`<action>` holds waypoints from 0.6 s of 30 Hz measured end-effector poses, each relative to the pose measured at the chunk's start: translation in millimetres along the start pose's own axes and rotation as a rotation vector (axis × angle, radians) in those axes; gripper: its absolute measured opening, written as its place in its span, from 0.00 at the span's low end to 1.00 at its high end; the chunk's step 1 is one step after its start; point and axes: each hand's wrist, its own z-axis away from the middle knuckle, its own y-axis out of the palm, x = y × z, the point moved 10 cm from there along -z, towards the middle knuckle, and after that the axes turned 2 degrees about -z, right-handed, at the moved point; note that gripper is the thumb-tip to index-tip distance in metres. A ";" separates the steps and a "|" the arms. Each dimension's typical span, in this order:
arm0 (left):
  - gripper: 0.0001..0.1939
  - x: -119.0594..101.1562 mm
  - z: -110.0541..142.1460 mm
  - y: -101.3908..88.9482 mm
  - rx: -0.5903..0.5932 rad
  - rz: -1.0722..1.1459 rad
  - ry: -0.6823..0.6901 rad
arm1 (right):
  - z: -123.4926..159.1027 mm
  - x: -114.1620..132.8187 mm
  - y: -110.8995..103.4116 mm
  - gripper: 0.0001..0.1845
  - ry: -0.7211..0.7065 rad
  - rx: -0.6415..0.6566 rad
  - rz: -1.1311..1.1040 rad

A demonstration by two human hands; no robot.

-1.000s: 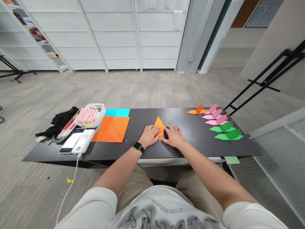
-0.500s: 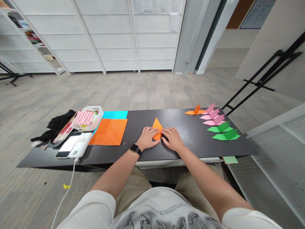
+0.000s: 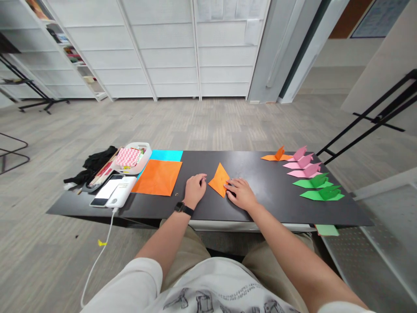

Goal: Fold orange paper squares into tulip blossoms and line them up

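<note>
A small folded piece of orange origami paper (image 3: 219, 179), kite-shaped with a point at the top, lies on the dark table. My right hand (image 3: 241, 194) rests beside it, fingers apart and fingertips touching its right corner; the hand covers that corner. My left hand (image 3: 195, 190), wearing a black watch on the wrist, is just left of the paper and apart from it. Its fingers are curled in, and nothing shows in them. Farther left lies a flat orange sheet (image 3: 158, 178), partly over a blue sheet (image 3: 167, 155).
At the right stand folded paper figures: an orange one (image 3: 279, 154), several pink ones (image 3: 302, 162) and green ones (image 3: 321, 192). On the left are a white basket (image 3: 148, 153), a phone (image 3: 103, 194), a corded white power bank (image 3: 121, 192) and black cloth (image 3: 97, 161).
My left hand has come off the folded paper to the left and its fingers have curled. More of the paper shows, turned slightly. The camera view has shifted left.
</note>
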 end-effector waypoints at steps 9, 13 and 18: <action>0.19 -16.6 8.3 14.0 0.156 0.018 0.164 | -1.5 -1.1 0.6 0.21 -0.002 0.004 -0.014; 0.18 -18.0 8.5 16.8 0.174 0.000 0.183 | -1.1 -0.6 -0.2 0.20 -0.021 -0.011 -0.015; 0.15 -19.0 9.2 13.7 0.174 0.011 0.191 | -1.2 0.8 -0.7 0.18 -0.064 -0.052 -0.014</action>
